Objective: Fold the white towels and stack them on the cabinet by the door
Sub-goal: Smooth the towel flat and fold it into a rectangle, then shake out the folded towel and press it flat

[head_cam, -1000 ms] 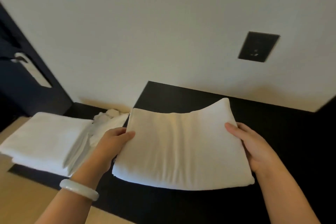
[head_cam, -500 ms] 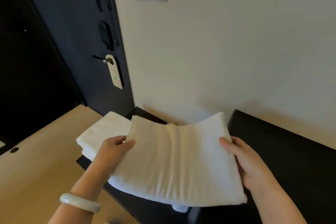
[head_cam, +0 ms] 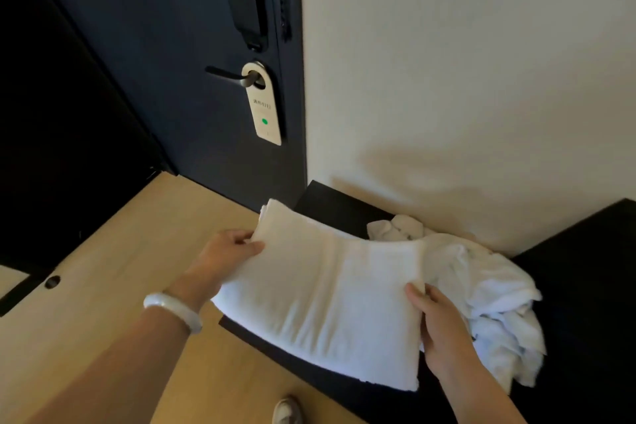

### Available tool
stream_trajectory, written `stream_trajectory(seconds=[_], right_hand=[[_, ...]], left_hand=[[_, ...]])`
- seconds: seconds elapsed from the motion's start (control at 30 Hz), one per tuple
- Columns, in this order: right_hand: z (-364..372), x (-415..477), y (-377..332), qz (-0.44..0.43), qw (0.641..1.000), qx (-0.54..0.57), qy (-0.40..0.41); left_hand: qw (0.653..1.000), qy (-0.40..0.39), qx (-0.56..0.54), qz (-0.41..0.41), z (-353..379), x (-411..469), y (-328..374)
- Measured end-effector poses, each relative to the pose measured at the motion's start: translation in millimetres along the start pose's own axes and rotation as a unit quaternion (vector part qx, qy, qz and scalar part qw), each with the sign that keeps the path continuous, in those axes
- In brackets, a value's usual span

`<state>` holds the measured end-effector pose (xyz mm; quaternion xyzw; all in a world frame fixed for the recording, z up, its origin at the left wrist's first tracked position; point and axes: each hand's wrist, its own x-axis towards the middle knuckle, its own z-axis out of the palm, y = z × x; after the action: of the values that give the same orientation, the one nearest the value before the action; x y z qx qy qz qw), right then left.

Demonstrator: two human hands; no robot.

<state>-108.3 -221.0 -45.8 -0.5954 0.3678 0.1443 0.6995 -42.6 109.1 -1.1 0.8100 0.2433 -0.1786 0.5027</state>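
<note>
Leftward travel has brought the folded towel (head_cam: 327, 303) to the door (head_cam: 192, 45) end of the cabinet (head_cam: 330, 203), low over its top. Left hand (head_cam: 227, 251) and right hand (head_cam: 440, 323) each pinch an opposite edge, a grip that likely keeps the fold flat for stacking. Unfolded towels (head_cam: 488, 282) lie heaped on the cabinet beside the right hand.

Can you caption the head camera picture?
Left hand and right hand hold a folded towel above the dark cabinet.
</note>
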Motion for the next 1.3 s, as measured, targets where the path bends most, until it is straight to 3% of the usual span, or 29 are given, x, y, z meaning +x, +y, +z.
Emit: stream_trajectory(seconds=[0.13,0.3,0.77,0.87,0.93,1.0,1.1,1.17,1.3], right_hand=[[17,27,9,-0.014,0.999,0.033,0.026],[35,54,39,0.007,0.998,0.035,0.05],[33,57,46,0.026,0.997,0.031,0.07],[39,54,43,-0.011,0.987,-0.094,0.128],[46,49,43,-0.091,0.941,-0.262,0.191],[59,40,45,-0.211,0.848,-0.436,0.214],[63,45,60,-0.297,0.714,-0.621,0.13],[55,53,73,-0.274,0.688,-0.667,0.079],[34,57,66,-0.248,0.686,-0.684,0.006]], left_hand=[[1.0,-0.015,-0.013,0.006,-2,53,0],[0.991,-0.092,0.078,-0.049,17,95,-45],[0.998,-0.031,0.025,-0.043,18,107,-79],[0.984,0.028,0.173,0.017,28,102,-69],[0.94,0.063,0.326,0.084,46,85,-63],[0.893,0.047,0.417,0.164,70,64,-57],[0.852,-0.043,0.463,0.24,108,45,-66],[0.834,-0.079,0.482,0.258,122,47,-83],[0.818,-0.079,0.508,0.259,132,57,-100]])
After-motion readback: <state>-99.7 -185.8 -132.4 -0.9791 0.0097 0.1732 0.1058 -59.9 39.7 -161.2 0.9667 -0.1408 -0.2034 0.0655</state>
